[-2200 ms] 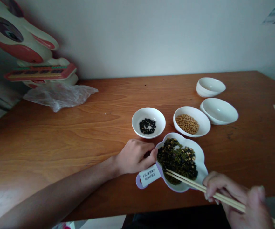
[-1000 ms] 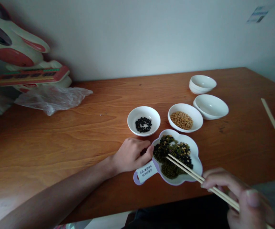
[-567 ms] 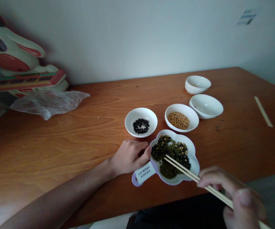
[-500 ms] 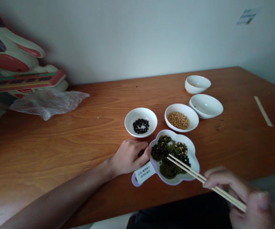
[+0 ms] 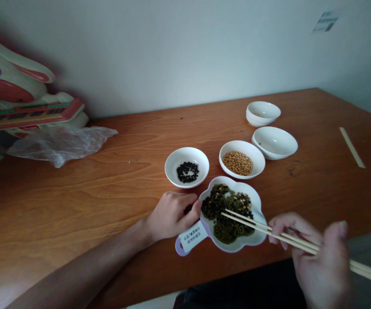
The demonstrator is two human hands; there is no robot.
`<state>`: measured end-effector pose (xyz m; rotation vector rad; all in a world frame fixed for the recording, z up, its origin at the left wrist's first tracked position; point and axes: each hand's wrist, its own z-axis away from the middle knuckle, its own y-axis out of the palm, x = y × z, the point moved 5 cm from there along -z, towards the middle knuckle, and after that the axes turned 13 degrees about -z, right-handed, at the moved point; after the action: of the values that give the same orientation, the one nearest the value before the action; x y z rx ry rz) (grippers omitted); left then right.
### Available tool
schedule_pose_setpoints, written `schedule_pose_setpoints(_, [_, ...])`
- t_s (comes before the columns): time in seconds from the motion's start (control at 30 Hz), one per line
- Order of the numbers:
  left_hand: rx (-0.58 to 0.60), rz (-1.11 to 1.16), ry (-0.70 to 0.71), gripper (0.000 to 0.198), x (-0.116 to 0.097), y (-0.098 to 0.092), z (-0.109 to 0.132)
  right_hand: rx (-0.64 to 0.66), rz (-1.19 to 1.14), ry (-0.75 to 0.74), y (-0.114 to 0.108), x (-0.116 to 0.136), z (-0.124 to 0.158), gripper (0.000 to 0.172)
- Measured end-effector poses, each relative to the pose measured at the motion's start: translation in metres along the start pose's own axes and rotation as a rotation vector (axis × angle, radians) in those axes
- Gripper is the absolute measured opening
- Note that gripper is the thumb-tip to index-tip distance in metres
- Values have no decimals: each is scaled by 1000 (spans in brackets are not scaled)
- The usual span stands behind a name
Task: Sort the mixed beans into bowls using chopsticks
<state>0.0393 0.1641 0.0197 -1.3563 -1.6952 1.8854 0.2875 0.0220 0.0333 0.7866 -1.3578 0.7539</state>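
In the head view, the right hand is closed around a pair of chopsticks, gripping them along their length with the rear ends projecting behind the hand. The chopstick tips stand slightly apart over the mixed beans; whether they touch the beans cannot be determined. The left hand is loosely curled, its thumb and forefinger at the left rim of the flower-shaped dish; whether they pinch the rim cannot be confirmed. The dish lies near the front edge of the wooden table, between the hands, and contains green, black and yellowish beans. Its lilac handle, bearing a printed label, points toward the lower left. Behind the dish stand two white bowls: the left bowl contains black beans, the right bowl tan beans. A third bowl, with a dark speck on its inner wall, stands just beside the latter, and a fourth bowl stands farther back. A flat pale strip lies at far right. A clear plastic bag lies at left, before an animal-shaped toy.
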Motion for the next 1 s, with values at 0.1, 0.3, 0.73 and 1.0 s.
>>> schedule_pose_setpoints(0.1, [1,4,3,42,0,0,0,3,-6,-13,5,0,-2,96])
schedule_pose_setpoints(0.3, [6,7,2,42,0,0,0,34,4,-52,3,-2,1,92])
schedule_pose_setpoints(0.73, [4,11,6,42,1,1,0,-48,8,-117,-6,-2,0,89])
schedule_pose_setpoints(1.0, [1,9,6,42,0,0,0,95,154,-233,-11,5,7,84])
